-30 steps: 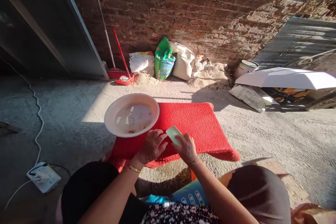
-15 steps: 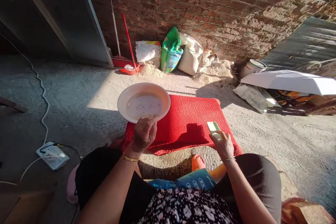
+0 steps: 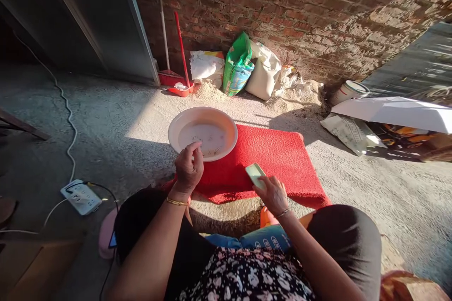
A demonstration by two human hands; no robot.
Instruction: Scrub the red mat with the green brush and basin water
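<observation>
My left hand (image 3: pixel 189 167) is closed, fingers pinched together, above the near rim of a pale wash basin (image 3: pixel 172 132). What the fingers hold, if anything, is too small to make out. Cloudy whitish liquid with dark specks shows inside the basin. My right hand (image 3: pixel 273 193) grips a pale green scrubbing brush (image 3: pixel 254 172), its flat back facing up, low over the red cloth (image 3: pixel 278 146). This thick cloth lies spread in front of my knees, and the basin stands at its far left corner.
Against the brick wall lean a green sack (image 3: pixel 238 66), a white sack (image 3: pixel 263 75) and a red dustpan (image 3: pixel 181 88). A power strip (image 3: pixel 81 196) with cables lies at left. At right are a white bucket (image 3: pixel 351 90) and a white panel (image 3: pixel 399 110).
My right hand has carried the brush left across the cloth, toward the basin. My left hand has risen slightly at the basin's near rim. The view has shifted a little.
</observation>
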